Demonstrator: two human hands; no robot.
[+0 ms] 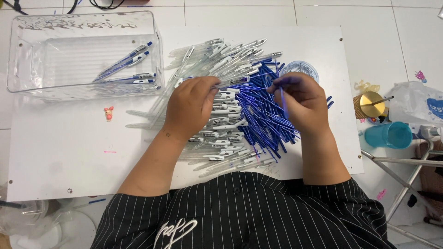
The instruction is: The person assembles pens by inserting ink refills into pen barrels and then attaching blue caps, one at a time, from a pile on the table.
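Clear pen barrel (230, 82) level in left hand (191, 106), blue refill (283, 102) upright in right hand (302, 103)

Bin (27, 69) left of pen heap (230, 106), cup (390, 136) far right

White plastic bag (415, 103) with blue print, far right (beside teal cup (388, 135)).

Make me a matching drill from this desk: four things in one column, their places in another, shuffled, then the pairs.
Things:
1. clear plastic bin
2. small pink figure
3. teal cup
4. blue refill

Places:
A. in the right hand
B. off the board, far right
C. far left corner of the white board
D. on the board, just below the bin

Pairs: 1-C, 2-D, 3-B, 4-A
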